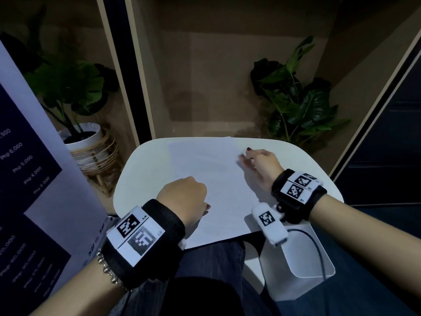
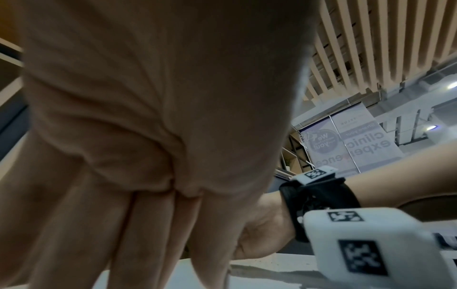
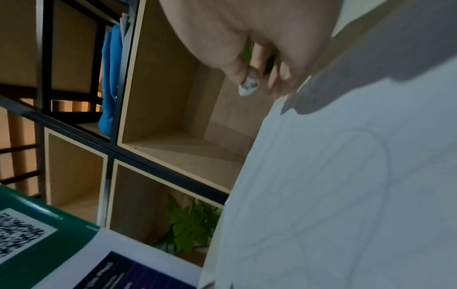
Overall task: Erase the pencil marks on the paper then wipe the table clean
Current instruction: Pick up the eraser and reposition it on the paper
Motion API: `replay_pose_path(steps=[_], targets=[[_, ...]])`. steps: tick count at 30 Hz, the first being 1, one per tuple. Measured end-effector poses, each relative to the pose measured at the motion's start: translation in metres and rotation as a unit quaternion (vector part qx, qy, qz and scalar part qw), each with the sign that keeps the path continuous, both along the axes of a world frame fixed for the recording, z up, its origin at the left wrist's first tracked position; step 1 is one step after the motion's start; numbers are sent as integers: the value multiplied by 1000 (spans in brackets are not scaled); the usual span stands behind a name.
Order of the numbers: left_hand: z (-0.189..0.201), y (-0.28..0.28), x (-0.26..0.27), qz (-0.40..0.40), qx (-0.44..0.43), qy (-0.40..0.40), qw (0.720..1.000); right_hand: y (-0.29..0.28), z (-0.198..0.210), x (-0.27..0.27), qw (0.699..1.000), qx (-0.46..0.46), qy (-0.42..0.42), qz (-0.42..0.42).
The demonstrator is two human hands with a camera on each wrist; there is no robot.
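A white sheet of paper [image 1: 214,179] lies on the small white table [image 1: 307,165]. In the right wrist view the paper [image 3: 346,195] carries faint curved pencil lines [image 3: 385,156]. My left hand [image 1: 184,197] rests on the sheet's near left part, and its straight fingers [image 2: 148,224] point down onto the surface. My right hand [image 1: 262,163] is at the sheet's far right edge. There it pinches a small white eraser [image 3: 248,86] smudged with grey. The eraser's contact with the paper is hidden by blur.
A potted plant [image 1: 84,137] in a wicker stand is left of the table, and a second plant [image 1: 300,99] is behind it on the right. A printed banner [image 1: 29,179] stands close on the left. A white seat [image 1: 303,258] with a black cable is near right.
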State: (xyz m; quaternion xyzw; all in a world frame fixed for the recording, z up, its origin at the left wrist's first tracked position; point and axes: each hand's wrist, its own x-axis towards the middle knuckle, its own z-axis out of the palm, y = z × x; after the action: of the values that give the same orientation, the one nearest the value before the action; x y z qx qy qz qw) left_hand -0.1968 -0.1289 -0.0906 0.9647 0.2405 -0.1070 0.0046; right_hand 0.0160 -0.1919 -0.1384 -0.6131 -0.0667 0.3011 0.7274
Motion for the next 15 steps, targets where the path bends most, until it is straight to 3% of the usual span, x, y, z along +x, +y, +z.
replay_pose_path(steps=[2,3,4,7,8,11,12,15], targets=[[1,1,0,2,-3,1,1000,-9,-1,-10,988,1,61,143],[2,1,1,3,-6,3,1000,-13,-2,-12,983,-21,67,169],[3,1,1,6,-7,4,1000,-15,0,-10,987,-21,57,146],[3,1,1,12,-3,1,1000,-19,0,9,999,13,6,-31],[2,1,1,13,0,-1,1000,-20,1,11,999,32,9,-16],[1,2,2,8,1,-5,1000,-27,-1,-7,989,-2,38,146],[1,4,2,6,-3,-6,1000,-29,-1,-11,989,-12,30,146],[1,9,3,2,-9,-11,1000,-29,3,0,999,32,-1,7]])
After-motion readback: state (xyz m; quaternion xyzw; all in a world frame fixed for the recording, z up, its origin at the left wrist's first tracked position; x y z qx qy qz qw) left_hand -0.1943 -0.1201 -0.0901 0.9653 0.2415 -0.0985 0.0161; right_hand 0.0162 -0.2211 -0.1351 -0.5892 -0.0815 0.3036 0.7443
